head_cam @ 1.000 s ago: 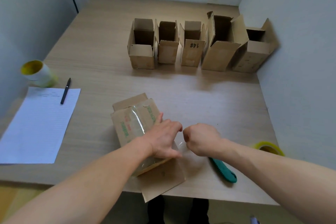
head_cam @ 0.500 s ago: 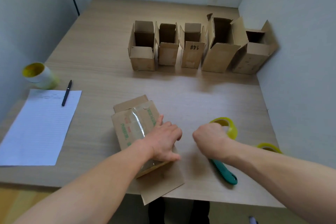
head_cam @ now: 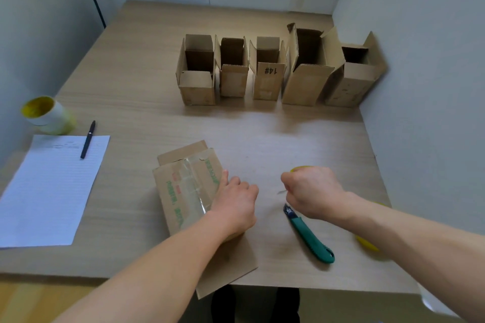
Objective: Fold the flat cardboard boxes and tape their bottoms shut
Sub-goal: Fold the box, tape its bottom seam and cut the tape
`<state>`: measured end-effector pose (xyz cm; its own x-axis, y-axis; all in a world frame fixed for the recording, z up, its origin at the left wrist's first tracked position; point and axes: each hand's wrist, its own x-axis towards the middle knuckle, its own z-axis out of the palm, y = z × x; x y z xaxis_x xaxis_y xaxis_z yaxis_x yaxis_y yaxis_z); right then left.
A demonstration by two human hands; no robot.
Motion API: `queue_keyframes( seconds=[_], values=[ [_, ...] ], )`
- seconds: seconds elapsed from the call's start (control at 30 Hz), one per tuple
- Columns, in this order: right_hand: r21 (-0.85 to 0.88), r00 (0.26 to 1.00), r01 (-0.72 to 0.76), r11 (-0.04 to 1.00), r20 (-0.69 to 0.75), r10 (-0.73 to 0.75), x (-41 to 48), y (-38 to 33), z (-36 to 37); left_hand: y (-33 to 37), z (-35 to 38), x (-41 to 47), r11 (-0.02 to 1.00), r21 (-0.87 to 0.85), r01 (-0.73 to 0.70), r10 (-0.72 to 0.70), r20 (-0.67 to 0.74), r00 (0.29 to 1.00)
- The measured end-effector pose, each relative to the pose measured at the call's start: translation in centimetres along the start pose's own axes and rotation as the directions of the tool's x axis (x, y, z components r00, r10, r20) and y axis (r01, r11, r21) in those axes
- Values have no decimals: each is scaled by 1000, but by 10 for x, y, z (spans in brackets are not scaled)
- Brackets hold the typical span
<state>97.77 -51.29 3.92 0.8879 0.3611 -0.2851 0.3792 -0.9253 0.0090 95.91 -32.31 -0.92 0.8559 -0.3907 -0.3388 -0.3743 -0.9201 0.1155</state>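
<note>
Taping the box [head_cam: 183, 191] bottom.
Left hand [head_cam: 236, 204] curls on the box under it. Right hand [head_cam: 311, 191] grips the tape [head_cam: 301, 168]. Next job, I think: cut with the cutter [head_cam: 309, 236] just below that fist.

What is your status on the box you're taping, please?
Left hand gripping box at its right edge. Right hand fisted on tape roll, apart from box. Clear tape across box top. Knife lying between hands.
</note>
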Motion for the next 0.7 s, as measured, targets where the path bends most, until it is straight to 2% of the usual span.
queue_keyframes(
  seconds=[0.1, 0.17, 0.27, 0.33, 0.43, 0.53, 0.7],
  values=[
    [32, 999, -26, 999, -39, 27, 0, 3, -8, 4, -5, 4, 998, -55, 30, -28, 41, 999],
    [47, 995, -52, 998, -79, 55, -1, 5, -15, 4, -11, 2, 988, -149, 46, -51, -27, 998],
    [66, 987, -85, 994, -128, 93, -4, 8, -20, 15, -14, -17, 995, -13, 95, -96, -130, 987],
    [73, 984, -100, 992, -138, 109, -5, 6, -20, 22, -2, -33, 986, 46, 163, -159, -68, 985],
    [102, 986, -92, 990, -132, 105, -5, -2, -18, 16, 18, -42, 973, 41, 226, -228, 45, 973],
    [101, 988, -83, 991, -125, 95, -8, -4, -21, 11, 25, -40, 989, 54, 140, -142, 48, 989],
    [114, 981, -118, 986, -138, 134, -9, -2, -32, -34, 18, -42, 984, 77, -162, 157, 66, 985]
  ],
)
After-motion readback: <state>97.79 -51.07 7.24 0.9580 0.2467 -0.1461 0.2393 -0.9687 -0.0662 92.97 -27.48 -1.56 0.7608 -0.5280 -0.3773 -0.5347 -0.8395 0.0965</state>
